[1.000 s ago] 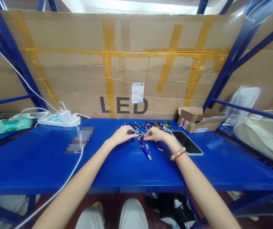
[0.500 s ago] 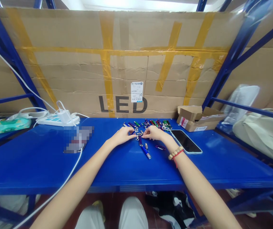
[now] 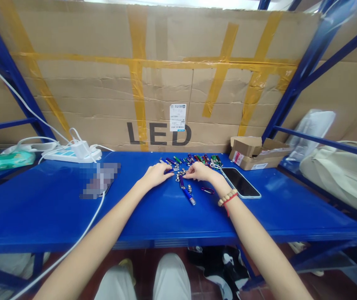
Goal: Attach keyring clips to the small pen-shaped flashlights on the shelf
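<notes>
My left hand (image 3: 156, 175) rests low over the table with fingers curled and thumb forward; a dark bluish piece shows at its fingertips, too small to make out. Opposite it, my right hand (image 3: 199, 171) pinches at the edge of a group of small silver round pieces (image 3: 183, 171), and whatever it grips is hidden. Just below the fingertips lies a slim blue metal tube (image 3: 188, 196) with a silver end, a short dark purple tube (image 3: 181, 181) at its upper end. More small silver pieces (image 3: 190, 188) sit beside it. To the right lies a purple carabiner (image 3: 208, 190).
Behind the hands is a row of coloured metal tubes (image 3: 201, 159). A phone (image 3: 242, 183) and an opened cardboard box (image 3: 258, 153) are at the right. Leftward are a power strip (image 3: 72, 153), a blurred-out item (image 3: 100, 181) and a white cable (image 3: 84, 237). A large carton (image 3: 103, 96) stands behind.
My left hand has drawn slightly left, widening the gap between my two hands. My right hand stays by the silver pieces. The whole view has shifted a little.
</notes>
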Demonstrator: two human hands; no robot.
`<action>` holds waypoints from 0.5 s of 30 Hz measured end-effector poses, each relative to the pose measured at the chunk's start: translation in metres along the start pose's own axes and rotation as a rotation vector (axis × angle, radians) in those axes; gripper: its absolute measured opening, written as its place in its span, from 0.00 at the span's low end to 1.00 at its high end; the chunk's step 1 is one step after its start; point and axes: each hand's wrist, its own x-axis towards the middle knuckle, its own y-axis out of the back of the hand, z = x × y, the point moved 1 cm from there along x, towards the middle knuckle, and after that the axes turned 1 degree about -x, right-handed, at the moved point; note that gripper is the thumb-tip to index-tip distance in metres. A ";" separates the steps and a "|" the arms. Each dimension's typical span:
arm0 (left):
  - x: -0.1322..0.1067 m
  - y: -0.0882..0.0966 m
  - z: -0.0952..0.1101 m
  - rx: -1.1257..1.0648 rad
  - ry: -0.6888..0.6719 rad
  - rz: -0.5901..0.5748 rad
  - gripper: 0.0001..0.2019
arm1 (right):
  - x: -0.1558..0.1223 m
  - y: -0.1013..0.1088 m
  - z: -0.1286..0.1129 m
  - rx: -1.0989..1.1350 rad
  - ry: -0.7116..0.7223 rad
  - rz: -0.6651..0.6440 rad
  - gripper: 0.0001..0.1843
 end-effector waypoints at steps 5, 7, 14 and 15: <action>0.000 0.000 0.001 0.054 0.007 0.001 0.11 | 0.001 -0.001 0.001 0.048 0.000 -0.020 0.13; 0.000 0.000 0.001 0.064 0.009 0.004 0.12 | 0.001 -0.001 0.001 0.042 0.011 -0.007 0.13; -0.002 0.003 0.005 0.124 -0.004 0.000 0.13 | 0.002 -0.001 0.005 0.021 0.018 0.002 0.21; -0.002 0.003 0.005 0.131 -0.002 0.002 0.13 | 0.002 -0.001 0.004 0.027 0.016 -0.001 0.21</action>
